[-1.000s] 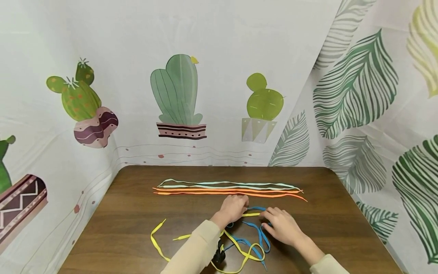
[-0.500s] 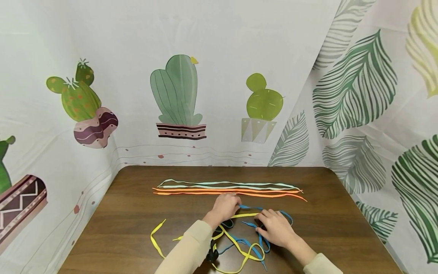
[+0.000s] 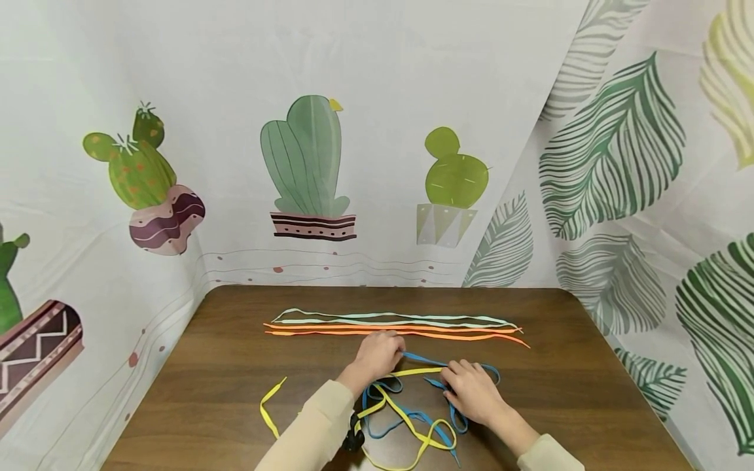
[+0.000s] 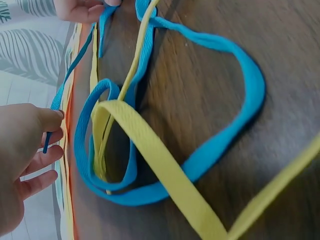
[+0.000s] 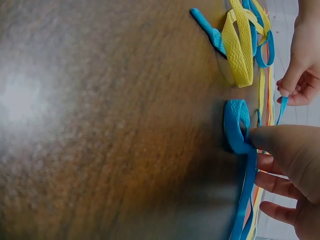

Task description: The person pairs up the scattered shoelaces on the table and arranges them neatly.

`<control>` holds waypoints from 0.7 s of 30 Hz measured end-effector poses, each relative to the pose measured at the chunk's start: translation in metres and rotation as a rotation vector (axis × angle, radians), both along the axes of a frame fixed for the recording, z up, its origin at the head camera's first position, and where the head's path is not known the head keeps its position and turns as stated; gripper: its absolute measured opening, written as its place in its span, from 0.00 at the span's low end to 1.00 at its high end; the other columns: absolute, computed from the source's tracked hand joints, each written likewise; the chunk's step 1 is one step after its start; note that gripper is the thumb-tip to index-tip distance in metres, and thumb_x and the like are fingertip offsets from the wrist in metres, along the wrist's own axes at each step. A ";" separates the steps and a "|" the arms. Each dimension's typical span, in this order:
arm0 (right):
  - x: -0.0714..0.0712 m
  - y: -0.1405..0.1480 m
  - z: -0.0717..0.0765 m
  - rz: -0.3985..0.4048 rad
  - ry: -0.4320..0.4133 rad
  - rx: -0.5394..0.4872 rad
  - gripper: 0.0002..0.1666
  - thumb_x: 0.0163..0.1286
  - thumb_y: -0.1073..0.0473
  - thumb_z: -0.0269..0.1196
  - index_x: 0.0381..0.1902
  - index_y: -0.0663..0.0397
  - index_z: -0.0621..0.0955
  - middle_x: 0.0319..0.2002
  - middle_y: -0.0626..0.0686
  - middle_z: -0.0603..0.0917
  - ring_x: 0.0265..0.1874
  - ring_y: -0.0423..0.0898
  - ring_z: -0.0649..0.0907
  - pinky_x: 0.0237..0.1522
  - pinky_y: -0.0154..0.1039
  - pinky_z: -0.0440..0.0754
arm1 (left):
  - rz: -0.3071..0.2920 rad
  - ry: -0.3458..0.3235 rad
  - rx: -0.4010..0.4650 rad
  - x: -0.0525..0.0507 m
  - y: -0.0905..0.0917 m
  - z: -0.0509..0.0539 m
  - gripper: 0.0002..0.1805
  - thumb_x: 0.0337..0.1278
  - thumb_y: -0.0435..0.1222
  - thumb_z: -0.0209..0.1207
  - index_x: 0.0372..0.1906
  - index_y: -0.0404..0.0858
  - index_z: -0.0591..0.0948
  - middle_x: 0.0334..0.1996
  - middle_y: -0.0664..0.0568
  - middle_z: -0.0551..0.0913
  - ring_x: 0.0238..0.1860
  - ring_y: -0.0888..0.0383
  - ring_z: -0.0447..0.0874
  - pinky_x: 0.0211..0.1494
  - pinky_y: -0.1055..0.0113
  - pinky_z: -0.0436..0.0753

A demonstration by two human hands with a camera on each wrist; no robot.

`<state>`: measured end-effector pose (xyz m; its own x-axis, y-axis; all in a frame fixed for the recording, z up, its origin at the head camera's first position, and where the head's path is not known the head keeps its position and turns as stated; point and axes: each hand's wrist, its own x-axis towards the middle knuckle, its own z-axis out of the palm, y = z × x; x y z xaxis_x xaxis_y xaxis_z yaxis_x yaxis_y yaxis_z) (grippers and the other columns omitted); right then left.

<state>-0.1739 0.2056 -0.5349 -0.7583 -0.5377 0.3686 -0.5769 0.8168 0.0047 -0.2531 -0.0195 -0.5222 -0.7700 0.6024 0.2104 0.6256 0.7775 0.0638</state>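
Note:
My left hand (image 3: 377, 356) pinches one tipped end of a blue shoelace (image 4: 60, 95) between thumb and forefinger, slightly above the table in the left wrist view. From there the lace stretches rightward towards my right hand (image 3: 474, 391). That hand is low over the table, its thumb and forefinger pinching a blue lace beside a small loop (image 5: 235, 125); its other fingers are loosely spread. Between and below the hands, blue lace lies tangled with a yellow shoelace (image 4: 155, 155). Some crossings are hidden under the hands and left sleeve.
Farther back on the brown table (image 3: 230, 366), orange laces (image 3: 453, 336) and pale mint laces (image 3: 365, 316) lie stretched side by side. A yellow lace end (image 3: 267, 412) curves at the left. A patterned cloth (image 3: 377, 163) hangs behind the table.
My left hand has moved left, drawing the blue lace end along and lengthening the stretch between the hands. My right hand has shifted slightly left; a blue curve now shows beyond it.

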 end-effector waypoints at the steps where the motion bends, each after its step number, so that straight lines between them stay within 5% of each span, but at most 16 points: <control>1: 0.000 0.000 0.000 0.003 0.006 0.001 0.17 0.46 0.56 0.72 0.25 0.43 0.72 0.25 0.41 0.71 0.27 0.40 0.72 0.31 0.42 0.73 | 0.003 0.003 0.001 0.000 -0.002 0.000 0.03 0.53 0.40 0.61 0.33 0.52 0.82 0.32 0.62 0.80 0.34 0.64 0.79 0.42 0.67 0.78; 10: 0.000 0.003 0.007 0.003 0.049 -0.051 0.17 0.47 0.61 0.71 0.22 0.43 0.71 0.22 0.37 0.72 0.24 0.37 0.71 0.29 0.37 0.69 | 0.004 0.018 0.032 0.002 -0.020 0.003 0.03 0.54 0.39 0.60 0.33 0.50 0.83 0.31 0.61 0.80 0.33 0.63 0.79 0.40 0.66 0.78; 21: -0.012 0.039 0.035 -0.070 0.087 -0.118 0.11 0.47 0.65 0.69 0.27 0.47 0.79 0.25 0.41 0.76 0.25 0.41 0.75 0.27 0.39 0.71 | 0.032 0.031 0.077 0.000 -0.054 0.004 0.03 0.54 0.38 0.60 0.31 0.50 0.83 0.29 0.60 0.80 0.30 0.62 0.79 0.33 0.69 0.78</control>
<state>-0.1856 0.2444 -0.4999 -0.7548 -0.4337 0.4921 -0.5202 0.8528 -0.0465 -0.2529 -0.0737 -0.5183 -0.7808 0.5586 0.2797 0.6033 0.7906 0.1052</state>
